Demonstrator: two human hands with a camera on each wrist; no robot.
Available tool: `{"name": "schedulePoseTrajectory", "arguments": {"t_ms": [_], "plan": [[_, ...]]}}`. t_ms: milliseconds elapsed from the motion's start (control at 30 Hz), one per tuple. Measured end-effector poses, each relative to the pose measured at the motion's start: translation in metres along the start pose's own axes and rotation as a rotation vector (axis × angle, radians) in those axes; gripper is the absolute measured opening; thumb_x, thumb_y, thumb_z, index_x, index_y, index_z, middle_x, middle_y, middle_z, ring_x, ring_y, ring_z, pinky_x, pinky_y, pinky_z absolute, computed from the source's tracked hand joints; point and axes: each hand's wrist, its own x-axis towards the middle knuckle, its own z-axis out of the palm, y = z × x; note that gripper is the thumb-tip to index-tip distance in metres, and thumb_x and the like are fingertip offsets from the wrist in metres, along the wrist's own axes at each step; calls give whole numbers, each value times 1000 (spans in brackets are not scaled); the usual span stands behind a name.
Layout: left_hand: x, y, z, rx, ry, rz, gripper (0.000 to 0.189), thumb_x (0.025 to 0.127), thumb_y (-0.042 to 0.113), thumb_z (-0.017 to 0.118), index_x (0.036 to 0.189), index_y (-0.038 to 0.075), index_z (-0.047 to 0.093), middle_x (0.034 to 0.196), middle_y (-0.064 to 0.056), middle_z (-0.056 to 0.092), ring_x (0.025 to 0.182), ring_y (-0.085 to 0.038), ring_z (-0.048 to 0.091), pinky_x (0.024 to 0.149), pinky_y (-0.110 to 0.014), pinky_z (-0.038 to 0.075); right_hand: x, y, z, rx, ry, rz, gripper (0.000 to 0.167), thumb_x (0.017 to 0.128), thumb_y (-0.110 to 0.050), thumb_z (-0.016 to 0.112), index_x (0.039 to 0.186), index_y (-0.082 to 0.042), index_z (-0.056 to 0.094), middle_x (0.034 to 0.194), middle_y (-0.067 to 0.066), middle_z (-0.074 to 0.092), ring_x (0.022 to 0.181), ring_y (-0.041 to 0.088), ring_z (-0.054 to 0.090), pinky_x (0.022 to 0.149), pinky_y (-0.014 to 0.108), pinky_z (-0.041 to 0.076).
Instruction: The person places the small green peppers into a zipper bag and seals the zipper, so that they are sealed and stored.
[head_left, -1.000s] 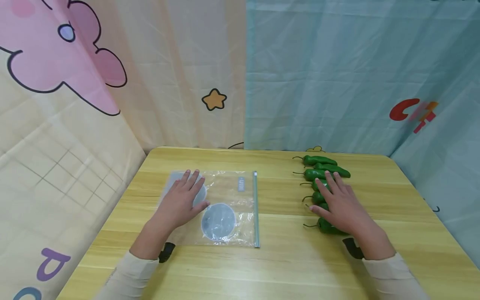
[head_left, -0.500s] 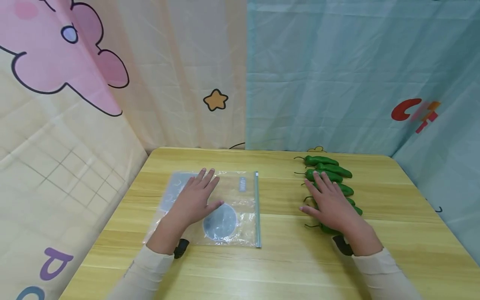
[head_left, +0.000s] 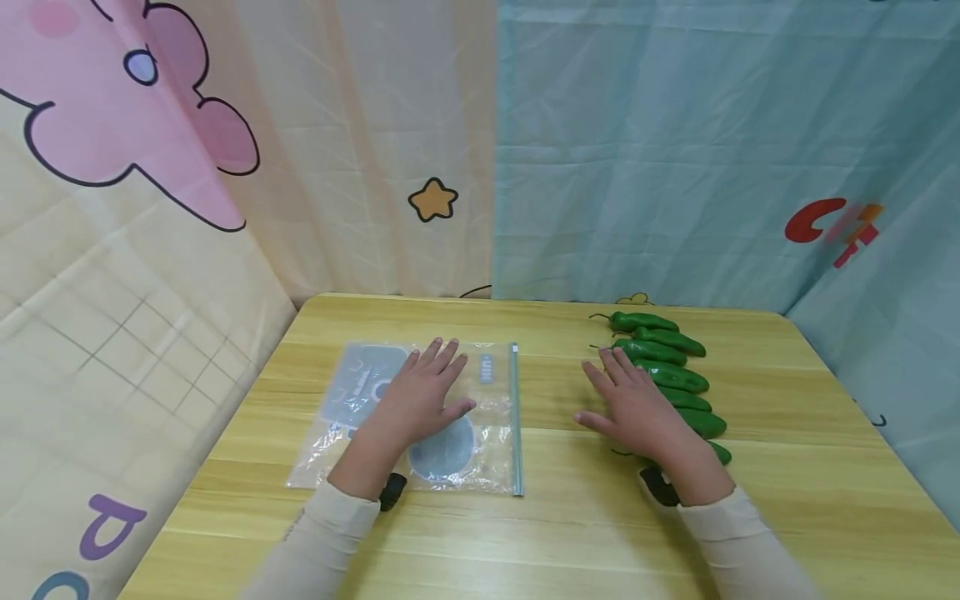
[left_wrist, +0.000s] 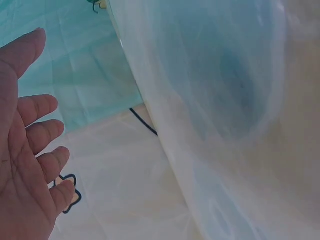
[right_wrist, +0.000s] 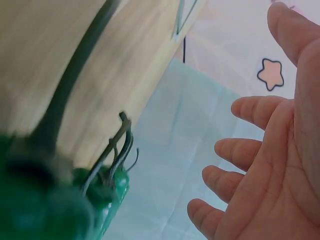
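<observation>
A clear zip bag with pale blue printed patches lies flat on the left half of the table, its zip strip on the right side. My left hand hovers over the bag, fingers spread, holding nothing; the left wrist view shows the palm apart from the plastic. On the right, several green peppers lie in a column, stems pointing left. Over their stem ends is my right hand, fingers spread, also holding nothing. It hides some stems. The right wrist view has blurred pepper stems close to the camera.
The light wooden table has its back edge against a printed curtain. Another curtain wall stands along the left side. Bare wood shows between the bag and the peppers.
Both hands have moved inward: the left hand rightward across the bag, the right hand leftward off the pepper bodies, uncovering more of them. The bag and peppers lie as before.
</observation>
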Motion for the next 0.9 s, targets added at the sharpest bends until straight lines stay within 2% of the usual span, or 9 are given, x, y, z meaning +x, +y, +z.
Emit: {"name": "schedulePoseTrajectory", "arguments": {"t_ms": [167, 367, 633, 900], "plan": [[7, 15, 6, -22, -1, 35, 73, 96, 54, 56, 151, 9, 42, 160, -12, 28, 148, -33, 19, 117, -55, 22, 5, -7, 5, -5, 3, -23, 82, 93, -51, 63, 153, -3, 34, 160, 26, 17, 146, 46, 11, 114, 64, 19], [16, 33, 17, 20, -43, 55, 73, 95, 56, 56, 150, 10, 44, 159, -11, 31, 147, -31, 23, 116, -53, 26, 8, -13, 10, 10, -10, -26, 81, 93, -50, 63, 153, -5, 35, 160, 25, 17, 146, 46, 13, 113, 65, 21], [24, 50, 27, 35, -91, 94, 75, 94, 59, 56, 150, 12, 43, 159, -9, 32, 147, -31, 22, 117, -52, 24, 12, -20, 17, -2, -32, -36, 80, 93, -52, 63, 152, -5, 38, 160, 24, 20, 146, 45, 14, 114, 62, 23], [31, 66, 34, 19, -180, 69, 82, 92, 67, 51, 154, 15, 38, 160, -9, 30, 147, -29, 22, 117, -51, 24, 16, -23, 19, -9, -73, -47, 79, 94, -54, 60, 153, -6, 37, 160, 24, 21, 146, 45, 15, 113, 64, 22]]}}
